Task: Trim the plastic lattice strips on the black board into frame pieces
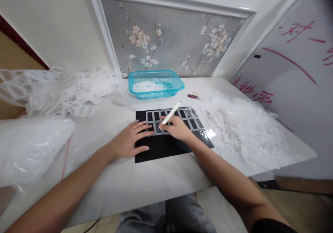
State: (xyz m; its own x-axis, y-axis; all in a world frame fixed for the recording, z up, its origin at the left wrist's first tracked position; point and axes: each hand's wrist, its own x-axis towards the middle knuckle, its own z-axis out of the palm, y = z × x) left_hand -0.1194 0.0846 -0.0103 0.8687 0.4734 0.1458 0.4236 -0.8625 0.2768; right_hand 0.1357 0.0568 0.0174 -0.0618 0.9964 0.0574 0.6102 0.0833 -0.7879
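A black board (166,149) lies on the white table, and on it rests a translucent white sheet (147,117) with rows of rectangular openings. My left hand (130,137) lies flat with fingers spread, its fingertips over the left end of the sheet and its thumb on the board. In my right hand (178,127) is a slim cream-white pen-like tool (171,112), gripped between thumb and fingers and slanting up to the right. Its lower end is down at the sheet's openings; the tip is too small to make out.
Behind the board stands a turquoise basket (156,94) with small white pieces inside. A red-handled tool (194,96) lies to its right. Translucent cut-out sheets heap up at left (85,87) and right (244,125). A filled clear plastic bag (31,149) sits near left.
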